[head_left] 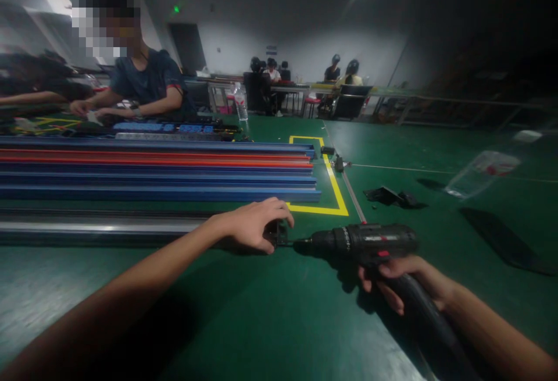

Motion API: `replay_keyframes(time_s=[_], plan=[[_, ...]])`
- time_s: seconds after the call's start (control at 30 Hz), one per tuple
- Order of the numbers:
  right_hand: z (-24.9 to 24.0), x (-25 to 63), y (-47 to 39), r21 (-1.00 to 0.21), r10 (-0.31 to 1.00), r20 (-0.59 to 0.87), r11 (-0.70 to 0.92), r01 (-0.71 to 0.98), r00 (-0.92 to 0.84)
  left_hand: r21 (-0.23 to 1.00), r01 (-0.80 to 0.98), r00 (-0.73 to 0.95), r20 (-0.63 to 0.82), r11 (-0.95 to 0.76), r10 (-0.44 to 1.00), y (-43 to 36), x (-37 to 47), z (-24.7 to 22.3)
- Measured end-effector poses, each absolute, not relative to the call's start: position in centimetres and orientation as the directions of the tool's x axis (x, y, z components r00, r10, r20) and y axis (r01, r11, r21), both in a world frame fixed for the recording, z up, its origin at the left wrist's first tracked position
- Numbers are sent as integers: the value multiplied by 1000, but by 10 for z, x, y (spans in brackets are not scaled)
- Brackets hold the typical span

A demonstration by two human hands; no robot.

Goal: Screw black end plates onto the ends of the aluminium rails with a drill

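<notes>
My right hand [405, 276] grips a black cordless drill [370, 241] by its handle, pointing it left. The drill's bit meets or nearly meets a small black end piece [281, 234]; contact is too blurred to tell. My left hand [259, 224] curls its fingers around that end piece, at the right end of a long dark and silver metal rail [108, 228]. Part of the end piece is hidden by the fingers. Beyond it lie several blue rails [209, 192] and red rails [196, 159], side by side.
Yellow tape [337, 189] marks the green table [270, 311]. Small black parts [339, 163], a crumpled black item [392, 196], a flat dark object [501, 241] and a plastic bottle [483, 171] lie right. Another bottle [240, 102] stands behind. A co-worker [148, 84] sits at left.
</notes>
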State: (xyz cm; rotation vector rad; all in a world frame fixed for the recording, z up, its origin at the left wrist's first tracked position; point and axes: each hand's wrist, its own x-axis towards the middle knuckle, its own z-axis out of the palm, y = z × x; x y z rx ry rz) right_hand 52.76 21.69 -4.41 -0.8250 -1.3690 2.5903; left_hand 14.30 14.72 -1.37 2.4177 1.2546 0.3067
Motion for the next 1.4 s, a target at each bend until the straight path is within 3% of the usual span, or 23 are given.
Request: replay_keyframes(time_s=[0.1, 0.2, 0.3, 0.4, 0.57, 0.87, 1.03, 1.2, 1.4], plan=[[-45, 530, 221, -788, 333, -418, -596, 155, -845, 482, 686, 599, 51, -545, 799, 149, 139, -14], [-42, 532, 226, -802, 365, -401, -583, 129, -840, 601, 608, 602, 77, -519, 794, 153, 137, -9], [-35, 533, 228, -820, 421, -357, -569, 65, -834, 664, 615, 485, 106, -425, 868, 160, 138, -2], [-30, 532, 229, -840, 502, -295, -542, -30, -813, 516, 774, 360, 120, -368, 925, 170, 144, 1], [-29, 532, 233, -853, 597, -191, -493, -169, -779, 236, 939, 257, 8, -252, 966, 183, 156, 1], [-28, 532, 228, -820, 653, -133, -495, -287, -746, 136, 977, 192, -199, -167, 961, 216, 184, 11], [-30, 529, 228, -817, 657, -141, -500, -289, -740, 100, 984, 168, -195, -151, 966, 222, 199, 9], [-28, 524, 226, -821, 663, -126, -487, -297, -738, 139, 980, 161, -113, -145, 980, 219, 201, 7], [-31, 523, 222, -813, 639, -138, -509, -282, -756, 347, 930, 83, 126, -122, 989, 201, 185, 15]])
